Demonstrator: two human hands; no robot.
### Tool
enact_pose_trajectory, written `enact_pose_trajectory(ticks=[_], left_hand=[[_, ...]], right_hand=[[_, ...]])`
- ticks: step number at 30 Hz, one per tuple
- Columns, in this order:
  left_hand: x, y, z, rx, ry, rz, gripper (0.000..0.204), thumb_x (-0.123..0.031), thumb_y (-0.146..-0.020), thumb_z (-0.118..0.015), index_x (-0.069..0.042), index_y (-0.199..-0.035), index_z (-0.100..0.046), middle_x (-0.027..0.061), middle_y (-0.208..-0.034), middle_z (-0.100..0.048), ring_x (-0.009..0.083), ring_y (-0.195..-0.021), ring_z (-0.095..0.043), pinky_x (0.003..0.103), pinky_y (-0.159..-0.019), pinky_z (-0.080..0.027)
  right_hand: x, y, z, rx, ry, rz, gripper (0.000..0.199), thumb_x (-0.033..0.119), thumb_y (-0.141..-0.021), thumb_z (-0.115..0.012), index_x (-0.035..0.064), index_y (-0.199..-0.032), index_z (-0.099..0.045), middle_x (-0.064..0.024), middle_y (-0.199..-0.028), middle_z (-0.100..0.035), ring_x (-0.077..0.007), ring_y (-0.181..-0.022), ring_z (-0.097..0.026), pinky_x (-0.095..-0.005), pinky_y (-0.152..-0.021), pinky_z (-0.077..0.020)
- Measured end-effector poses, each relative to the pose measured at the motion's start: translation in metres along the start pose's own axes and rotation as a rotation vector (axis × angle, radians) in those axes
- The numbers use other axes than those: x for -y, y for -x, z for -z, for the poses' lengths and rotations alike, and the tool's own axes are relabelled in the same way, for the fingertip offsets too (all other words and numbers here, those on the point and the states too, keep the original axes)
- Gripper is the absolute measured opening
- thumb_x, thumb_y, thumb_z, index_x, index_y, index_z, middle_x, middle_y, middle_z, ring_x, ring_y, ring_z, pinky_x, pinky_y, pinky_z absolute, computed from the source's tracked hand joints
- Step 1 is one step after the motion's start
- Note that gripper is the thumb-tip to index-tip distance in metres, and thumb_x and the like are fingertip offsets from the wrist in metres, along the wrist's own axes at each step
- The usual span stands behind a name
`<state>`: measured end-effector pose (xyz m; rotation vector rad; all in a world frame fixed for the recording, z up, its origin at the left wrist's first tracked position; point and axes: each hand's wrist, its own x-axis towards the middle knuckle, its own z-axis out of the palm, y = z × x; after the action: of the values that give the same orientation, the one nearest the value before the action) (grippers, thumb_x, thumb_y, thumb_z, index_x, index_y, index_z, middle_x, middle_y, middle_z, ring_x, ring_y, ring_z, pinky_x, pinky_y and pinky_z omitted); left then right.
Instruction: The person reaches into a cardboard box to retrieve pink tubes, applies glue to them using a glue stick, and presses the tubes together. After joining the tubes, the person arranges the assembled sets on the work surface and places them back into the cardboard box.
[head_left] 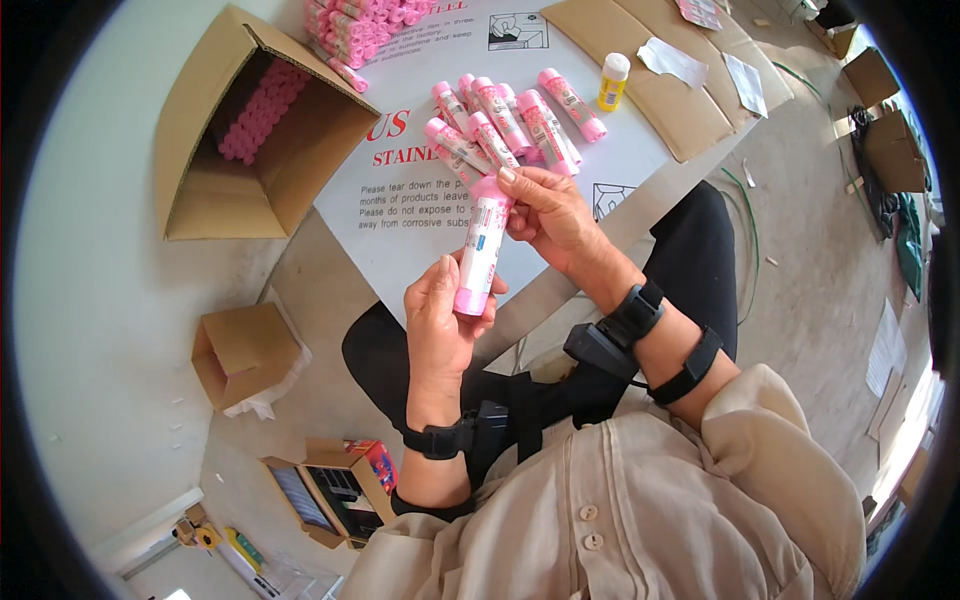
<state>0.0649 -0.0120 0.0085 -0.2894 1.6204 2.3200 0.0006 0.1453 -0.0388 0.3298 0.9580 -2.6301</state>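
Note:
Between my two hands is a pink roll [483, 250] wrapped in a white printed label, tilted over the near edge of the table. My left hand [444, 312] is closed around its lower end, thumb along the left side. My right hand [556, 215] pinches the upper end with thumb and fingers; some fingertips are hidden behind the roll. Just beyond it lies a loose heap of similar labelled pink rolls [503, 115]. One more labelled roll [572, 105] rests at the right of that heap, beside an upright yellow glue stick [612, 85] with a white cap.
A tilted open carton [290, 195] at the left holds many pink rolls. More pink rolls [350, 30] are piled at the far edge. Flattened cardboard [640, 75] with paper scraps covers the table's far right. Smaller boxes [245, 350] stand on the floor at left.

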Motion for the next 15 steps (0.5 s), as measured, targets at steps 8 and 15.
enact_pose_trajectory(ticks=[8,15], left_hand=[[0.006,-0.010,0.005,0.139,0.019,0.034,0.038,-0.030,-0.096,-0.050,0.004,-0.112,-0.056,0.0147,-0.078,-0.064,0.0154,-0.060,-0.058,0.026,-0.055,-0.045],[0.012,-0.014,0.002,0.148,0.049,0.046,0.038,-0.030,-0.096,-0.050,0.005,-0.109,-0.056,0.0146,-0.079,-0.063,0.0163,-0.063,-0.059,0.027,-0.056,-0.045]], right_hand=[[-0.001,0.005,0.002,0.109,-0.135,-0.053,0.028,0.031,-0.093,-0.055,0.0040,-0.092,-0.061,-0.0029,-0.076,-0.059,-0.0085,-0.059,-0.051,-0.0226,-0.052,-0.0415],[-0.008,0.006,0.016,0.175,-0.214,-0.086,0.027,0.026,-0.092,-0.057,0.0017,-0.104,-0.060,-0.0046,-0.087,-0.062,-0.0090,-0.066,-0.050,-0.0232,-0.057,-0.0424]])
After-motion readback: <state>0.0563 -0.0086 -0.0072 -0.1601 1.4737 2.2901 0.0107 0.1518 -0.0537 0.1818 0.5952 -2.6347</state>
